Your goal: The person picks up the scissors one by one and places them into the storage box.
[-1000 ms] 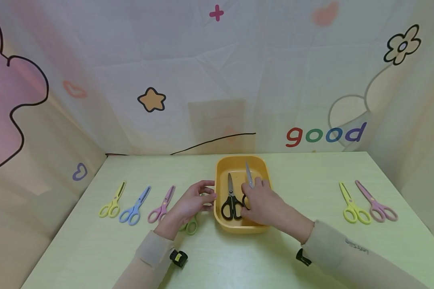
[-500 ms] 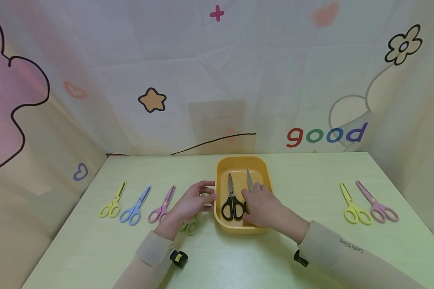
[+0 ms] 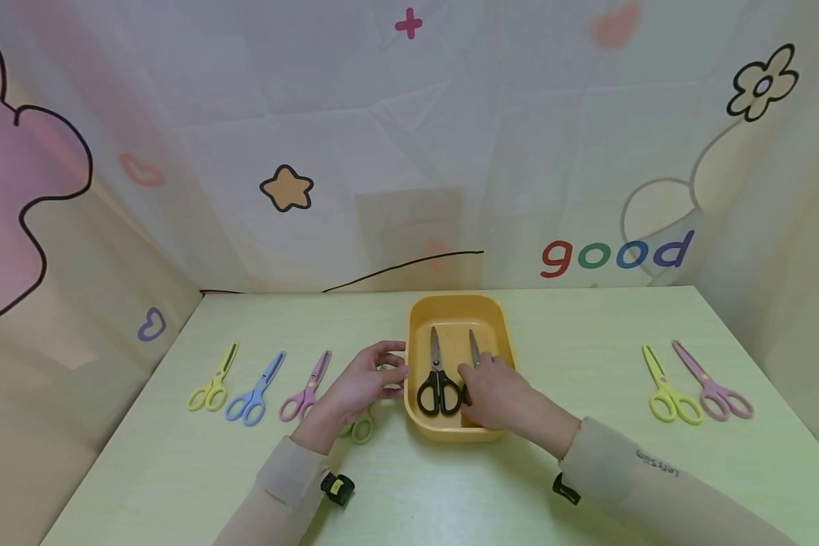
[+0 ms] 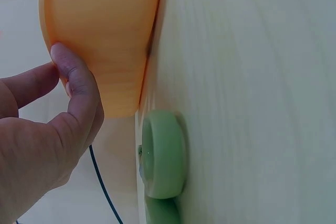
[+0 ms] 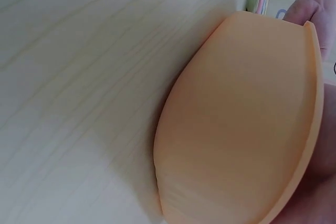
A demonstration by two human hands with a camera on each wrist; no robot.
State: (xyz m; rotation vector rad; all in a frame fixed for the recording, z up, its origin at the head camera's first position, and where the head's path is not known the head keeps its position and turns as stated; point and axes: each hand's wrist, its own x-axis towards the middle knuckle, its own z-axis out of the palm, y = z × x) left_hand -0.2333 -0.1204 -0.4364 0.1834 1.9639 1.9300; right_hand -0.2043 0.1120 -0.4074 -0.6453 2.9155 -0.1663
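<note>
A yellow-orange tray [image 3: 419,426] stands mid-table with two pairs of scissors in it. The black-handled scissors [image 3: 437,383] lie on the left side of its floor, blades pointing away. My right hand [image 3: 498,390] is inside the tray at right, gripping a second pair of scissors [image 3: 474,347] by the handle. Their metal blades point away; the hand covers most of the dark handle. Beside the tray's left wall, my left hand [image 3: 368,379] touches the rim with its fingertips. Green scissors [image 4: 167,153] lie partly under that hand.
To the left lie yellow scissors [image 3: 210,390], blue scissors [image 3: 251,398] and pink-purple scissors [image 3: 303,394]. On the right are yellow-green scissors [image 3: 669,394] and purple-pink scissors [image 3: 713,390]. A printed curtain [image 3: 416,152] hangs behind the table [image 3: 409,500].
My right hand has lowered the second scissors into the tray and slightly toward me, their blade tips shifting down in view. The left hand has stayed at the rim.
</note>
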